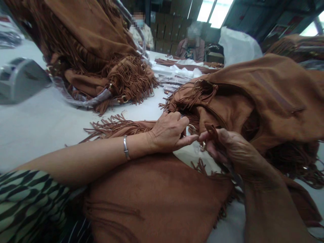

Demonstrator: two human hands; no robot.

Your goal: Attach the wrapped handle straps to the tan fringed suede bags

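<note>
A brown suede fringed bag (162, 195) lies in front of me, its broad panel near my body. Above its upper edge, my left hand (170, 130) is closed, fingers curled at a gold metal ring (191, 128) that pokes out beside them. My right hand (227, 145) pinches a brown leather strap end (212, 131) with a small metal stud. The two hands nearly touch at the fingertips. A second gold-coloured fitting (203, 145) hangs just below the strap end. Part of the strap, wrapped in clear plastic, runs beneath my right hand.
Another brown bag (283, 91) lies open on the right. A fringed bag with plastic-wrapped handles (101, 67) stands at the left, beside a grey tape dispenser (22, 79). Wrapped straps (172, 79) lie farther back. Two people sit across the white table (32, 131).
</note>
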